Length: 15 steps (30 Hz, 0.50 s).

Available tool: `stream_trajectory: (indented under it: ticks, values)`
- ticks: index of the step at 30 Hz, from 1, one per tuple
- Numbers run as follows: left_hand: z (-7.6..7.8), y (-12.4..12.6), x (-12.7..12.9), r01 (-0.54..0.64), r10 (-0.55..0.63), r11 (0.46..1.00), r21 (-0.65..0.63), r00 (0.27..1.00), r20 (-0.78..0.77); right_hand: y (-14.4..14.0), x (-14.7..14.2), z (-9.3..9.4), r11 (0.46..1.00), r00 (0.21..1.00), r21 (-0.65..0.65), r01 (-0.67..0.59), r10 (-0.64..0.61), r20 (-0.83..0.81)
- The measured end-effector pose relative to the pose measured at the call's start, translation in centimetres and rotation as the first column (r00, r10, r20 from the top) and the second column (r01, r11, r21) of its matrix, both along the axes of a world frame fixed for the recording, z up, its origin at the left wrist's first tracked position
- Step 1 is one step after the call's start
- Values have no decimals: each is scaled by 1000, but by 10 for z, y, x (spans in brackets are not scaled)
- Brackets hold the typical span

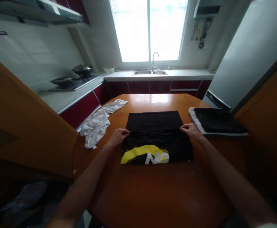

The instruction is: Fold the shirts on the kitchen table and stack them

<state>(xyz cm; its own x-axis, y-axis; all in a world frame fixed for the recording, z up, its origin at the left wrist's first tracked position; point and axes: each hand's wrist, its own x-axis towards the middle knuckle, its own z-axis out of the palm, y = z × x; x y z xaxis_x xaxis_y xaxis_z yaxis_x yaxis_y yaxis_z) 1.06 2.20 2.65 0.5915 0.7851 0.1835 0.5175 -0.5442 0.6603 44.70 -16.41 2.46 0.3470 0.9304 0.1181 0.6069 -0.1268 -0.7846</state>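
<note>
While your left hand (119,135) and right hand (190,130) pinch the black shirt (156,136) at its side edges, fingers closed on cloth, it lies flat between them on the table (152,196). White cloth (97,123) sits just left of your left fingers; folded stack (217,122) just right.

Black shirt (156,133) — folded flat, yellow-printed

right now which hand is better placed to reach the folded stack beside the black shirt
Right. The right hand grips the black shirt edge nearest the folded stack; the left hand sits across by the white cloth.
</note>
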Motion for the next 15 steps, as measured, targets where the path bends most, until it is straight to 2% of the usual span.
stream_trajectory:
  ticks: [6, 15]
  values:
    - [-10, -3, -6, -11, 11, 1000, -1, 1000, 7, 11, 4, -28, 1000, 1000, -10, 4, -4, 4]
    - [-11, -8, -3, -17, 19, 998, 65, 999, -28, 7, 0, -34, 998, 995, 21, 57, -59, 82]
